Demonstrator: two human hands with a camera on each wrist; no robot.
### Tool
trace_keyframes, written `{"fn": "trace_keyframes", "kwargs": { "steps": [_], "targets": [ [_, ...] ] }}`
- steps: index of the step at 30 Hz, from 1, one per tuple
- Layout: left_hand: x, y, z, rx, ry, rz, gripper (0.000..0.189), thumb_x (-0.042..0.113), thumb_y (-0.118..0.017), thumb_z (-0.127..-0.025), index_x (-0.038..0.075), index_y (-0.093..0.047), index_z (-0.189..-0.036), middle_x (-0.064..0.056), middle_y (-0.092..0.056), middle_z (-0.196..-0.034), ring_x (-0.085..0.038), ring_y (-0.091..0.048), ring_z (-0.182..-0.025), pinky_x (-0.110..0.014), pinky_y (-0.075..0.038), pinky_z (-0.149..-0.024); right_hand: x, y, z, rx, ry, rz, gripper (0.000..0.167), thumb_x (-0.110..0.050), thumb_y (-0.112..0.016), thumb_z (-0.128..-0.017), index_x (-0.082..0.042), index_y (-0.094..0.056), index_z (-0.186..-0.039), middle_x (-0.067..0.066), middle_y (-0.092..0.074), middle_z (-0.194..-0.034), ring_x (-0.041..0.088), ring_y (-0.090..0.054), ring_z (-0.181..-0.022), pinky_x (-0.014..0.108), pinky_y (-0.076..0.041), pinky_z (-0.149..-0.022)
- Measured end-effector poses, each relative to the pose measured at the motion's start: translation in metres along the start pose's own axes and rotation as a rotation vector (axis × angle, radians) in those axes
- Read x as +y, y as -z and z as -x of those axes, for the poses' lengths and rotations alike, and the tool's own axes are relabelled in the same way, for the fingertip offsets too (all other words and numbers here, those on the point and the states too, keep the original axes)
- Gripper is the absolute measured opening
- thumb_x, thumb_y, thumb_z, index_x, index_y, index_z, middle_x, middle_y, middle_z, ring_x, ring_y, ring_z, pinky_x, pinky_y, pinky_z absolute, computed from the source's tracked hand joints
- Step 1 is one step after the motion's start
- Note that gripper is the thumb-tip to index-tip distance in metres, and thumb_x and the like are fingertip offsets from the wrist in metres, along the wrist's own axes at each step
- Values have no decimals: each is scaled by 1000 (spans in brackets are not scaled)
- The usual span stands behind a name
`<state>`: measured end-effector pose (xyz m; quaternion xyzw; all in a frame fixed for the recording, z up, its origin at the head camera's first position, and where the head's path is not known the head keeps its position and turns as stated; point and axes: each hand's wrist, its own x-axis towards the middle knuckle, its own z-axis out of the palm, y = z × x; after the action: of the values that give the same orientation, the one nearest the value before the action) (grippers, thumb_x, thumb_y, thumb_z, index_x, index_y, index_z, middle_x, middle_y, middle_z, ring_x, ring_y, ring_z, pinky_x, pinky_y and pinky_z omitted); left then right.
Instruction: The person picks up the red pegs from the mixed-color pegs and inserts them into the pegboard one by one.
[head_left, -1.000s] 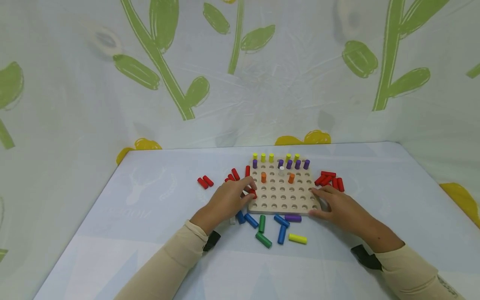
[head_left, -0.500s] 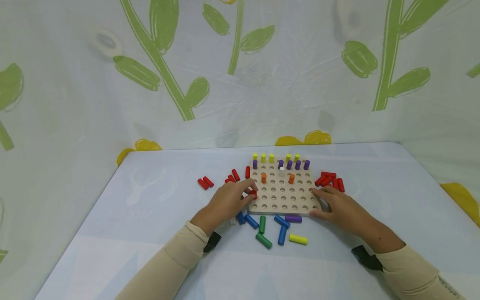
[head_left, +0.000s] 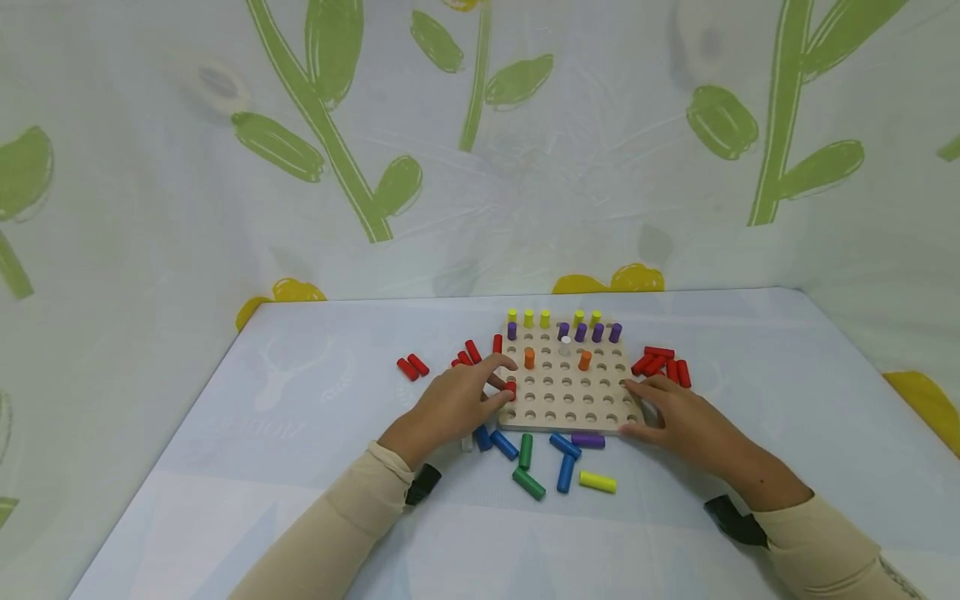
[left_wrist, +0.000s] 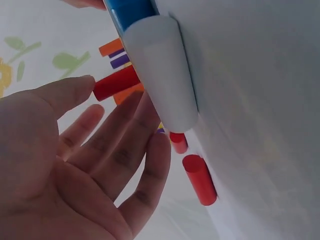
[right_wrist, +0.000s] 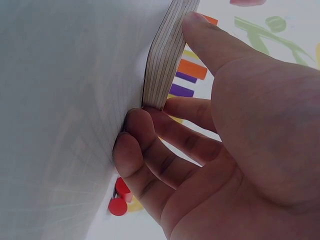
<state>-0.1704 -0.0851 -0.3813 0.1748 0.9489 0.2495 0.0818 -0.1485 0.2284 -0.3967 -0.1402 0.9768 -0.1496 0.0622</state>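
A wooden pegboard (head_left: 558,390) lies on the table, with yellow, purple, orange and white pegs in its far rows. At its left edge a red peg (head_left: 511,391) stands upright in the board. My left hand (head_left: 452,402) is beside it: in the left wrist view the thumb touches the end of the red peg (left_wrist: 116,83), and the other fingers are spread away from it. Across the board, my right hand (head_left: 686,417) grips the near right corner, thumb at the front edge and fingers along the side. The right wrist view shows the board's layered edge (right_wrist: 162,65) between them.
Loose red pegs lie left of the board and in a pile (head_left: 660,365) to its right. In front are blue, green (head_left: 528,484), purple (head_left: 588,440) and yellow pegs (head_left: 597,482). A white peg (left_wrist: 165,75) lies close to my left hand.
The red peg at my left hand now stands more upright, and my left index finger has lifted a little away from it. My right hand stays at the board's corner.
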Motion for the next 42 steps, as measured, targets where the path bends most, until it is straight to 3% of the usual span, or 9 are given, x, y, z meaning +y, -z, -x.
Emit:
{"fn": "trace_keyframes", "kwargs": {
  "steps": [10, 17, 22, 28, 32, 42],
  "targets": [
    [-11, 20, -1, 123, 10, -52, 29, 31, -68, -96, 22, -65, -123, 3, -74, -101, -12, -63, -81, -25, -52, -70, 0, 1, -2, -10, -10, 6, 81, -51, -78, -81, -7, -52, -145, 29, -51, -140, 42, -57, -116, 54, -55, -92],
    [-28, 36, -3, 191, 92, -92, 26, 30, -69, -95, 20, -67, -119, 0, -66, -94, -16, -56, -75, -26, -48, -62, -1, 1, 0, -21, -18, 9, 82, -51, -78, -81, -7, -52, -145, 29, -51, -140, 45, -55, -121, 55, -54, -92],
    [-43, 49, -3, 215, 149, -122, 28, 31, -69, -95, 19, -66, -120, -4, -66, -95, -19, -56, -75, -28, -48, -63, -2, 3, 0, -7, -9, 13, 81, -50, -78, -82, -6, -52, -145, 29, -51, -140, 45, -55, -121, 55, -54, -92],
    [-63, 63, 0, 173, 213, -111, 33, 34, -68, -95, 16, -64, -122, -5, -65, -92, -20, -56, -73, -29, -47, -60, -1, 2, 0, -18, -9, 12, 81, -50, -78, -82, -6, -52, -145, 29, -51, -140, 46, -55, -120, 56, -54, -91],
    [-75, 71, 3, 119, 262, -126, 40, 37, -67, -95, 13, -61, -127, -8, -66, -98, -23, -59, -80, -32, -50, -64, -1, 1, -1, -14, -11, 14, 81, -49, -78, -82, -6, -52, -145, 29, -51, -140, 46, -55, -120, 56, -54, -92],
    [-93, 75, 6, 44, 386, -104, 44, 44, -67, -92, 14, -62, -125, -8, -68, -106, -24, -61, -89, -36, -49, -71, -1, 2, -1, -8, 1, 8, 80, -48, -79, -82, -6, -53, -144, 29, -52, -139, 43, -57, -117, 54, -55, -91]
  ]
}}
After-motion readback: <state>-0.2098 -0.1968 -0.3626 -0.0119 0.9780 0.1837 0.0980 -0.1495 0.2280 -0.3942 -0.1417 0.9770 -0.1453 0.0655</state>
